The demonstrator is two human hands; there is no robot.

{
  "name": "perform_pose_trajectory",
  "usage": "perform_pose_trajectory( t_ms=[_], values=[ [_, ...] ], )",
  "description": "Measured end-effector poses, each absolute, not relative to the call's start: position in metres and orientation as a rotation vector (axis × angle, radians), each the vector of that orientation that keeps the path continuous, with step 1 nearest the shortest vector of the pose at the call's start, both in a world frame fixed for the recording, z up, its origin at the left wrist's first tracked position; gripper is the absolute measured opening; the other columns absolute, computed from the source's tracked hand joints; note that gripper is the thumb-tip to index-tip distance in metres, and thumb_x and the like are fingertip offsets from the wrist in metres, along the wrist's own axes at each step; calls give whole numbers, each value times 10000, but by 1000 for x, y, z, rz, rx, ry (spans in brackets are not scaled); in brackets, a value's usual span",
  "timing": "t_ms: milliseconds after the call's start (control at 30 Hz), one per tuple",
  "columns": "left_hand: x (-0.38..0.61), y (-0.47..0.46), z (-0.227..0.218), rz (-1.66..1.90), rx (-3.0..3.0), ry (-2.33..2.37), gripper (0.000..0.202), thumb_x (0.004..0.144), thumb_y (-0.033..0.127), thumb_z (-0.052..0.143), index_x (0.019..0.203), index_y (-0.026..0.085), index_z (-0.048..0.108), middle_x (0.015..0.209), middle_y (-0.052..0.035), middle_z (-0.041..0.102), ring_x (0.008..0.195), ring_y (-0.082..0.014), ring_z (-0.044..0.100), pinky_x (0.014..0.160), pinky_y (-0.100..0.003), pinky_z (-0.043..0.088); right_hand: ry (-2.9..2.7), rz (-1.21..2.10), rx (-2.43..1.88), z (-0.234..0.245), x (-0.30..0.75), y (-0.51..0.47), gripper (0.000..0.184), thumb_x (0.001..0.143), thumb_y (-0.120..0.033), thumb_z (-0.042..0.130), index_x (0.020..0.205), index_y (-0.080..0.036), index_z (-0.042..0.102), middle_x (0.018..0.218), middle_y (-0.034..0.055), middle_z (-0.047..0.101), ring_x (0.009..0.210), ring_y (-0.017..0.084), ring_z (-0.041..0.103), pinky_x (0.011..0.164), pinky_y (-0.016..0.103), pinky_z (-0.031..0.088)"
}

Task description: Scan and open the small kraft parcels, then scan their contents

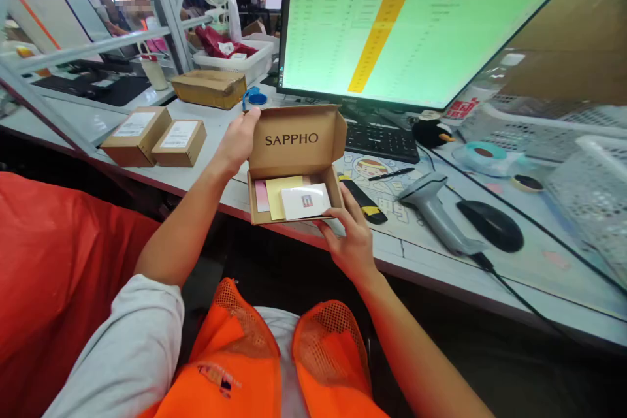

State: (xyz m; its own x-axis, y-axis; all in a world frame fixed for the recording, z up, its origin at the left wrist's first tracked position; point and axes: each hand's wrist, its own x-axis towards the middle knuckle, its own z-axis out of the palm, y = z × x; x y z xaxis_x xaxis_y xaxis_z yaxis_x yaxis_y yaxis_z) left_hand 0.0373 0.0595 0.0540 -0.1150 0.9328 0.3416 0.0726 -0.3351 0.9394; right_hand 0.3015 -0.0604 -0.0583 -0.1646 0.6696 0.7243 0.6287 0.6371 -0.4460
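Note:
A small brown cardboard box (255, 202) sits open at the table's near edge, its raised lid (294, 140) printed SAPPHO. Inside lie a white card (304, 200), a yellow slip (275, 196) and a pink one. My left hand (239, 138) grips the lid's left edge and holds it upright. My right hand (349, 235) supports the box's front right corner from below, fingers against its wall.
Two closed labelled boxes (154, 136) lie at the left and a larger one (209, 87) behind. A barcode scanner (435, 209), mouse (490, 225), keyboard (381, 142), pen and black-yellow cutter (365, 202) lie right of the box. A monitor (416, 19) stands behind.

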Motion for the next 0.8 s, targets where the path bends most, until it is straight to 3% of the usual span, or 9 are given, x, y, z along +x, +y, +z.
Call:
perform_pose_trajectory(
  t_ms=[133, 233, 367, 467, 533, 633, 700, 800],
  values=[
    [18, 67, 34, 1474, 1234, 1087, 285, 980, 486, 574, 1127, 243, 588, 1024, -35, 689, 1072, -276, 696, 879, -393, 602, -1907, 165, -955, -47, 312, -61, 82, 905, -220, 691, 976, -238, 653, 1664, 86, 362, 1514, 298, 390, 1200, 508, 447],
    [6, 59, 21, 1523, 1289, 1017, 289, 963, 481, 603, 1166, 278, 572, 1266, -43, 653, 1197, -268, 651, 928, -374, 591, -1892, 494, -983, -37, 322, -61, 144, 886, -306, 735, 970, -236, 642, 1686, 99, 314, 1500, 321, 413, 1098, 493, 538],
    [-1, 39, 15, 1536, 1473, 752, 475, 974, 715, 467, 1110, 283, 608, 1553, -34, 495, 1428, -298, 490, 1062, -404, 527, -1666, 1055, -961, -29, 330, -53, 323, 786, -400, 844, 923, -232, 604, 1679, 97, 337, 1388, 306, 540, 941, 409, 615],
    [2, 38, 9, 1524, 1484, 641, 663, 885, 859, 466, 1262, 320, 547, 1538, -68, 516, 1437, -310, 490, 1086, -438, 503, -1412, 1466, -847, -32, 324, -40, 456, 729, -498, 874, 1026, -247, 638, 1509, 98, 561, 1176, 266, 669, 819, 381, 647],
    [8, 48, 3, 1513, 1469, 701, 823, 801, 885, 576, 1400, 336, 438, 1486, -104, 555, 1372, -313, 556, 1066, -440, 510, -1210, 1633, -807, -35, 314, -29, 502, 750, -554, 838, 1110, -255, 654, 1276, 73, 698, 959, 218, 715, 691, 347, 652],
    [21, 73, -4, 1484, 1439, 952, 997, 762, 767, 752, 1517, 317, 283, 1404, -132, 611, 1272, -291, 629, 1059, -435, 509, -913, 1671, -845, -32, 295, -13, 377, 872, -524, 716, 1144, -273, 653, 1075, 22, 742, 803, 171, 708, 614, 301, 638],
    [29, 89, -4, 1451, 1435, 1203, 967, 797, 672, 783, 1527, 289, 280, 1355, -133, 646, 1234, -282, 650, 1068, -434, 500, -782, 1660, -910, -26, 286, -4, 306, 967, -492, 585, 1175, -274, 642, 1025, 28, 748, 795, 177, 720, 617, 300, 638],
    [38, 107, 5, 1281, 1519, 1643, 905, 808, 647, 778, 1509, 247, 369, 1339, -155, 665, 1261, -334, 635, 1091, -459, 471, -678, 1644, -1036, -16, 279, 7, 419, 1052, -524, 386, 1259, -238, 612, 1003, 79, 752, 813, 204, 743, 633, 314, 637]
  ],
)
